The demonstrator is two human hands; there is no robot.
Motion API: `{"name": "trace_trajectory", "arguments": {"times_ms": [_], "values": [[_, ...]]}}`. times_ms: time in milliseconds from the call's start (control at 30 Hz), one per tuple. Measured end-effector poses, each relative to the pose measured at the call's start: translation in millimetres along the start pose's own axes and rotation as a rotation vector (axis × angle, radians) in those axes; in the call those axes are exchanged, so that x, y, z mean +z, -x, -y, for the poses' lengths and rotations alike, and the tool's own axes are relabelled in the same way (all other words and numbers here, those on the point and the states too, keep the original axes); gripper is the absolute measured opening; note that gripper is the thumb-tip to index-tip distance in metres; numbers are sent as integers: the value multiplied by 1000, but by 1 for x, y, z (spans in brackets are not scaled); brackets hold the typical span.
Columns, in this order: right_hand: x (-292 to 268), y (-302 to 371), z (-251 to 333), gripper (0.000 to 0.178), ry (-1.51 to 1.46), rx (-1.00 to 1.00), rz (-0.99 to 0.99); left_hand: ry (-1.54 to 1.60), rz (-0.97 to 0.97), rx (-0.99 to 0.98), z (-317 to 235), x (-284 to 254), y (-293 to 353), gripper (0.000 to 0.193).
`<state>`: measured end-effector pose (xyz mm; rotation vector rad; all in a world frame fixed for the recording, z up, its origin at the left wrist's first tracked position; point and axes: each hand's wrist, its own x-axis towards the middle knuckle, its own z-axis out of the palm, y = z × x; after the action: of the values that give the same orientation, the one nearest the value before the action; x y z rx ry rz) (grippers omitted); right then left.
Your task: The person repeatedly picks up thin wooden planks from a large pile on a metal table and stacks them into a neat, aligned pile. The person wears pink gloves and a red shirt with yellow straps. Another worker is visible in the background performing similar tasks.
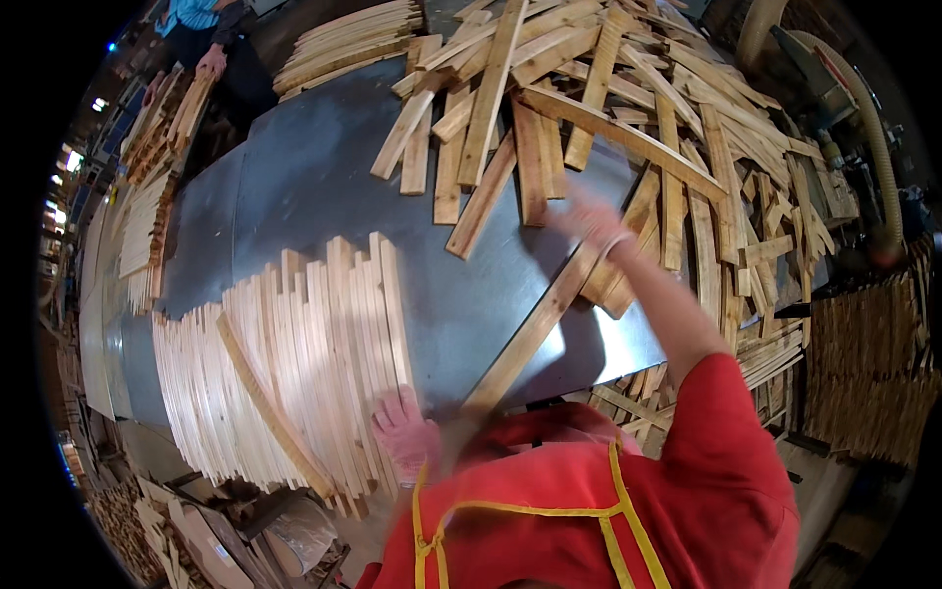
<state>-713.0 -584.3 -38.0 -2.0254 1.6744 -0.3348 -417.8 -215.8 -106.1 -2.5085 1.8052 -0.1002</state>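
Observation:
My left hand (404, 432), in a pink glove, lies with its fingers stretched out against the near end of a row of pale wooden slats (285, 353). The slats stand on edge, packed side by side. One darker slat (267, 404) lies slantwise across their tops. My right hand (589, 221) is out over the near edge of a loose pile of wooden boards (491, 98). Motion smears its fingers, so I cannot tell whether it grips anything. Just below its wrist, a long board (535, 334) slants toward my body.
A dark metal table (324, 157) carries the wood. At the far left, another person's hand (211, 61) touches a stack of slats (186, 113). More slats (348, 44) lie at the far edge. On the right are a ribbed hose (873, 137) and stacked wood (868, 368).

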Motion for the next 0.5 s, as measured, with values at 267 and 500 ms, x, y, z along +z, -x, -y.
{"name": "trace_trajectory", "arguments": {"times_ms": [267, 500], "values": [[-77, -96, -156, 55, 693, 222, -364, 424, 378, 399, -120, -16, -52, 83], [-58, -44, -102, 46, -324, 268, 268, 969, 414, 139, -50, -6, -53, 66]]}}
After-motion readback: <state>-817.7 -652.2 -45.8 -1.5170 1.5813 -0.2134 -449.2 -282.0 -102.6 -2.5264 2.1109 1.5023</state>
